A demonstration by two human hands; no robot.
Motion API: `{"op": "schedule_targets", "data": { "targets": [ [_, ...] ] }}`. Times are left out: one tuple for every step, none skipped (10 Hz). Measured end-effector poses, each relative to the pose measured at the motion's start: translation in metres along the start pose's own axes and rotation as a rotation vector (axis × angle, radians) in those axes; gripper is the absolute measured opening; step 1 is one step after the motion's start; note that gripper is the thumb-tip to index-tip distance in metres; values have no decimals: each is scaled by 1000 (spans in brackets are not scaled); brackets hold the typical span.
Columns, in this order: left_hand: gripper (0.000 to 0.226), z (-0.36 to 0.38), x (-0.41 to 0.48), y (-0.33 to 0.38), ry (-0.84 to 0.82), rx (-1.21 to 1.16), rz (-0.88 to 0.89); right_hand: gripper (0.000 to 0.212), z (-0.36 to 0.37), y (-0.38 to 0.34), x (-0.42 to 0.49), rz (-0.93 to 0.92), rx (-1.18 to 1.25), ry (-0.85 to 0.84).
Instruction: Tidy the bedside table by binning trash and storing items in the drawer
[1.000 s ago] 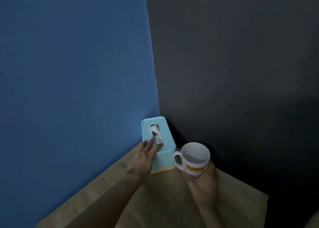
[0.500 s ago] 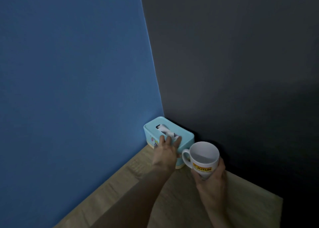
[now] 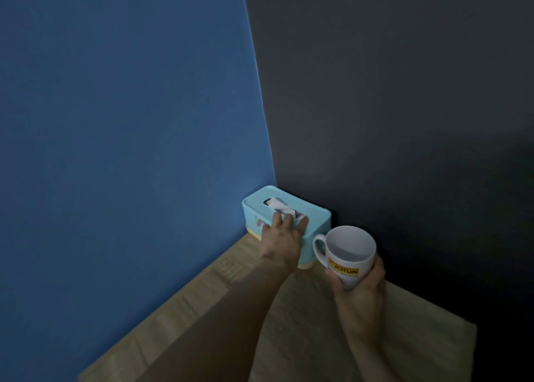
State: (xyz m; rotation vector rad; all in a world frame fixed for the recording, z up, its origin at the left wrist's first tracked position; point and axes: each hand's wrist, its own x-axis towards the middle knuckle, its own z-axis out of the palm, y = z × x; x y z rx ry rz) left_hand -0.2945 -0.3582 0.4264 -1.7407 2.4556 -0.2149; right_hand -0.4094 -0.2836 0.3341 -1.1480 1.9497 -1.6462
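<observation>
A light blue tissue box (image 3: 316,218) lies flat in the back corner of the wooden bedside table (image 3: 303,324), with white tissue showing in its top slot. My left hand (image 3: 284,235) rests on the box's near side, fingers spread over the top edge by the slot. My right hand (image 3: 361,292) holds a white mug (image 3: 348,251) with a yellow logo just right of the box, above the table, its handle pointing towards the box. The mug looks empty.
A blue wall (image 3: 130,150) runs along the table's left side and a dark grey wall (image 3: 404,107) closes off the back. The table's right edge (image 3: 474,338) drops into darkness.
The tissue box stood on end a second ago and now lies flat in the corner. My left hand stayed on it. The mug has barely shifted in my right hand.
</observation>
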Motion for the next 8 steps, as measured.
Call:
{"op": "schedule_targets", "data": {
  "targets": [
    [70, 1, 0, 0, 26, -101, 7, 98, 0, 2, 3, 17, 2, 26],
    [65, 10, -14, -6, 127, -277, 3, 101, 2, 4, 5, 45, -30, 9],
    [69, 47, -57, -17, 252, -599, -87, 101, 1, 3, 5, 104, -65, -29],
    [68, 85, -82, -27, 287, -637, -109, 99, 3, 1, 5, 118, -82, -13],
    [56, 120, -103, -40, 328, -728, -82, 100, 3, -7, 3, 117, -147, -6],
    [44, 121, -113, -48, 340, -690, -42, 103, 3, -9, -6, 140, -216, -5],
    [43, 132, -136, -54, 295, -617, 93, 108, -8, -15, -42, 268, -376, -16],
    [45, 134, -153, -53, 225, -660, 127, 111, -15, -26, -73, 355, -512, 22]
  ]
}}
